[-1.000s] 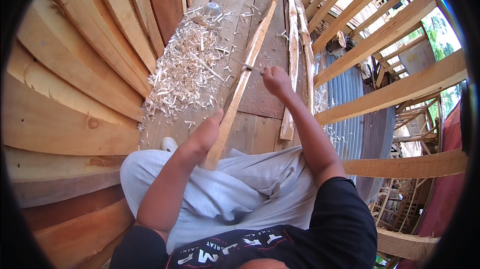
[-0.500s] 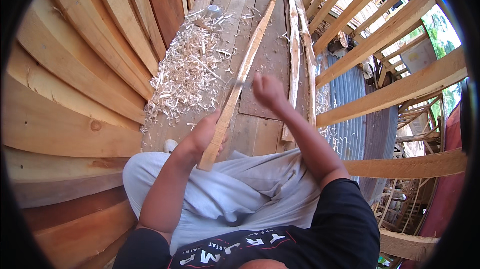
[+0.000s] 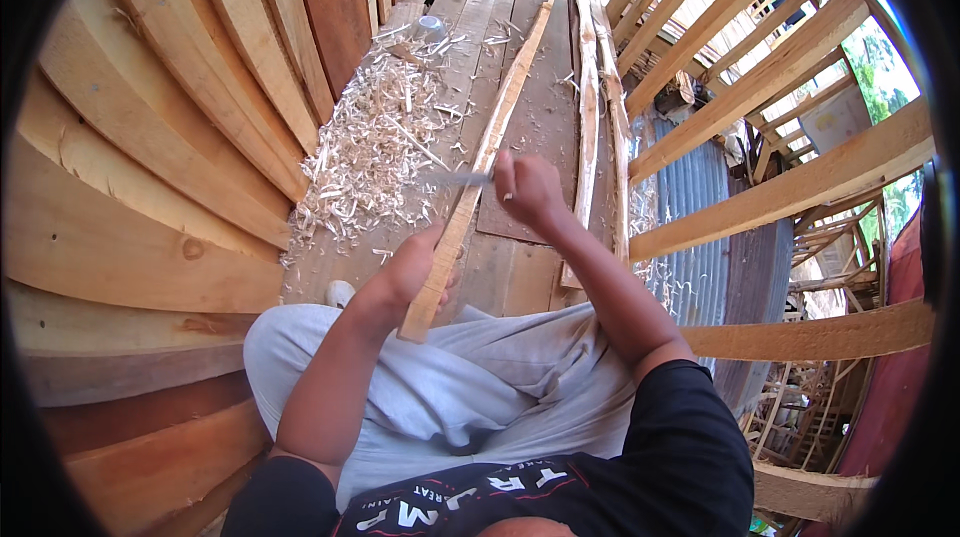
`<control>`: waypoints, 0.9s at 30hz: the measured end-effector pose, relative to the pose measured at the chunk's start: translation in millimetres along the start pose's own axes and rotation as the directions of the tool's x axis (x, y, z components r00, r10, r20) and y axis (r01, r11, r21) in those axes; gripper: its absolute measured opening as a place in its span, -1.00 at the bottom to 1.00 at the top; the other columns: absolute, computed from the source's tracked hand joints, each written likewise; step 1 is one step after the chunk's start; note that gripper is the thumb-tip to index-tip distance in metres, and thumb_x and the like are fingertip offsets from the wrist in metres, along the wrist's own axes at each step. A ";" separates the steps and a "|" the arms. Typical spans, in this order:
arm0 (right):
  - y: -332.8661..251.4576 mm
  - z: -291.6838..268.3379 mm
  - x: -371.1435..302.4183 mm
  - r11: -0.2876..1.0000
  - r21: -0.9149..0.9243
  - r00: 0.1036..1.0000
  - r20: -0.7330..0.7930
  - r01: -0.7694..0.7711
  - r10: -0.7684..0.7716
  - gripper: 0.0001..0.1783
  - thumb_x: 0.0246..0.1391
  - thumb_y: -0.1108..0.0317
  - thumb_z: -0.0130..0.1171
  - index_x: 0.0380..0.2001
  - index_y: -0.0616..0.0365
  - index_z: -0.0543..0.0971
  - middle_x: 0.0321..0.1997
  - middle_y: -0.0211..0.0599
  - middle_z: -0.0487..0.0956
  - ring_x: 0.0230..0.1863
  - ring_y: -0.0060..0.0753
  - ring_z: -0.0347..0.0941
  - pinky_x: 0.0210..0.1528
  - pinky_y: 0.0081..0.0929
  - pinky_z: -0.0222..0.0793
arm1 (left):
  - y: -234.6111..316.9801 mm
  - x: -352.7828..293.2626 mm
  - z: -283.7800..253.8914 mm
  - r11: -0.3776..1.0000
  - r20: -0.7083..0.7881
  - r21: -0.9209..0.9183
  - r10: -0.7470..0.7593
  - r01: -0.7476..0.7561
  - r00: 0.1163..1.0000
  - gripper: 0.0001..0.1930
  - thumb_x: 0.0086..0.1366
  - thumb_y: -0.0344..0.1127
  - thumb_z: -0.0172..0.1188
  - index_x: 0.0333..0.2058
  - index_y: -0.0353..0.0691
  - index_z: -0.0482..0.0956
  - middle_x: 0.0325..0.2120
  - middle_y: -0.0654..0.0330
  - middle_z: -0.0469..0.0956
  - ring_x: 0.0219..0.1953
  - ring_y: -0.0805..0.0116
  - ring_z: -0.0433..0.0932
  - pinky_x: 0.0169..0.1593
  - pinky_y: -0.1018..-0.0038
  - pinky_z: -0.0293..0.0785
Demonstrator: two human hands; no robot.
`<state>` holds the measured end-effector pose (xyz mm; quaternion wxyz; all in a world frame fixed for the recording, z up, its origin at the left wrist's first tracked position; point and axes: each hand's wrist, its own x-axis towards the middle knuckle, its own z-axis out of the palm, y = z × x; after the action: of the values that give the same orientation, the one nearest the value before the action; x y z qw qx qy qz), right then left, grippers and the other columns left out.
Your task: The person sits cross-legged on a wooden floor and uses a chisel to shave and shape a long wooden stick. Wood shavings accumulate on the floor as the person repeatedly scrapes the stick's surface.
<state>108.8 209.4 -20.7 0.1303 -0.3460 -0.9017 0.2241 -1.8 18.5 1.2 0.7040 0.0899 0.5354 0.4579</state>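
Observation:
A long, pale wooden strip [image 3: 512, 87] slants away from my lap toward the far floorboards, its squared near end above my grey trousers. My left hand [image 3: 410, 267] is closed around it close to that near end. To the right of the strip, my right hand [image 3: 528, 191] grips a knife [image 3: 462, 179], whose handle is hidden in the fist. The blade points left and lies across the strip, just beyond my left hand; whether it bites into the wood I cannot tell.
Curled wood shavings [image 3: 365, 152] are heaped on the plank floor to the left, with a clear cup [image 3: 430, 29] at their far end. Another rough strip [image 3: 588, 107] lies to the right. Upright boards [image 3: 190, 197] wall the left; a slatted railing [image 3: 780, 202] runs along the right.
My right hand has come slightly nearer to me, and the knife blade now reaches farther left across the strip. My left hand and the strip have hardly moved.

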 end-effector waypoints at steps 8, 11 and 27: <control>23.5 -0.5 15.2 0.982 0.084 0.985 -0.018 -0.169 0.171 -0.33 0.26 0.04 -0.34 -0.58 0.32 0.60 -0.52 0.26 0.53 -0.38 0.30 0.50 -0.16 0.04 0.39 | 2.0 -2.3 6.0 0.999 -0.024 0.001 -0.044 0.044 0.999 -0.48 0.40 0.22 -0.34 -0.27 -0.14 0.34 -0.72 0.34 0.25 -0.77 0.47 0.25 -0.71 0.51 0.23; 20.9 -7.5 22.9 0.973 -0.010 0.973 -0.030 -0.229 0.229 -0.33 0.27 0.02 -0.34 -0.55 0.28 0.62 -0.51 0.24 0.54 -0.39 0.31 0.50 -0.16 0.05 0.39 | -2.0 3.7 0.2 1.000 -0.021 0.002 -0.007 0.007 1.000 -0.49 0.40 0.22 -0.34 -0.28 -0.12 0.34 -0.72 0.34 0.26 -0.77 0.46 0.26 -0.71 0.51 0.24; 20.8 5.2 13.5 0.991 0.009 0.991 0.022 -0.131 0.131 -0.31 0.27 0.04 -0.36 -0.65 0.35 0.54 -0.57 0.20 0.52 -0.41 0.32 0.48 -0.20 0.08 0.37 | -3.6 -1.1 1.5 0.999 -0.044 -0.008 -0.044 0.043 0.998 -0.47 0.39 0.26 -0.36 -0.29 -0.11 0.33 -0.70 0.32 0.26 -0.77 0.46 0.25 -0.70 0.50 0.23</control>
<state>108.8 230.8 -34.4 0.1074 -0.4013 -0.8773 0.2404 1.3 16.2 0.4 0.7020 0.0657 0.5511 0.4462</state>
